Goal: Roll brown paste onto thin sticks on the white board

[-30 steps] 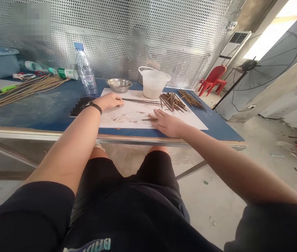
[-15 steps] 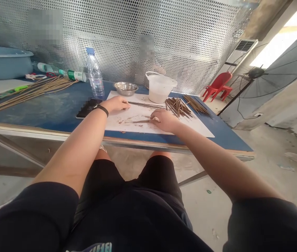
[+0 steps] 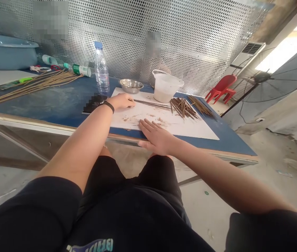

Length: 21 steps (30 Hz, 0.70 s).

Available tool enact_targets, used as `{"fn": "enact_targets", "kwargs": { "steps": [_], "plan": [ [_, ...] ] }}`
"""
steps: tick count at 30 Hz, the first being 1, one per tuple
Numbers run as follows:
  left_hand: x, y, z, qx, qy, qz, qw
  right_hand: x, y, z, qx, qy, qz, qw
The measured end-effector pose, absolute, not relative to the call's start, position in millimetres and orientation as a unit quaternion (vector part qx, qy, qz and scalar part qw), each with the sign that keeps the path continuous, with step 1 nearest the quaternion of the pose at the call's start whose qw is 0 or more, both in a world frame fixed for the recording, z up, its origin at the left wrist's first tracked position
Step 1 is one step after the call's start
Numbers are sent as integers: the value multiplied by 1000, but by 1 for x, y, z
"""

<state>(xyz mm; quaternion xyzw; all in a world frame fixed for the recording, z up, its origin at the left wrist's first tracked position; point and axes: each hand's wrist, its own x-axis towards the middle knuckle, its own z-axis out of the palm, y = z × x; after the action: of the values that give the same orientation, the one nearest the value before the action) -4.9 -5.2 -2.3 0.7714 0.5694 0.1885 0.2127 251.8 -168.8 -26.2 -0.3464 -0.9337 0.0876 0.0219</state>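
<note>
- Right hand (image 3: 156, 138) has slid back from the middle of the white sheet (image 3: 190, 128) to its near edge, fingers spread flat, holding nothing.
- Left hand (image 3: 121, 101) rests on the sheet's left side, fingers pressed together and curled. Their tips are just beside long thin dark sticks (image 3: 152, 104); whether they pinch them, I cannot tell.
- Short brown pointed sticks (image 3: 183, 108) lie in a crossed heap on the sheet's right side.
- Beyond the sheet stand a steel bowl (image 3: 131, 85) and a white plastic jug (image 3: 165, 90).
- A plastic water bottle (image 3: 101, 68) stands on the blue table (image 3: 59, 112), left of the bowl.
- Long tan canes (image 3: 30, 87) lie farther left on the table.
</note>
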Motion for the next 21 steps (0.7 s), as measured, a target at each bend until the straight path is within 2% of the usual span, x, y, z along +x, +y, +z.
{"fn": "enact_targets", "kwargs": {
  "steps": [7, 14, 21],
  "plan": [
    [-6, -8, 0, 775, 563, 195, 209, 243, -153, -30, -383, -919, 86, 39],
    [-10, -6, -5, 778, 552, 204, 221, 215, -100, -14, -457, -883, 110, -6],
    [-8, -10, 0, 774, 561, 196, 216, 243, -146, -16, -412, -906, 96, -10]
  ]
}}
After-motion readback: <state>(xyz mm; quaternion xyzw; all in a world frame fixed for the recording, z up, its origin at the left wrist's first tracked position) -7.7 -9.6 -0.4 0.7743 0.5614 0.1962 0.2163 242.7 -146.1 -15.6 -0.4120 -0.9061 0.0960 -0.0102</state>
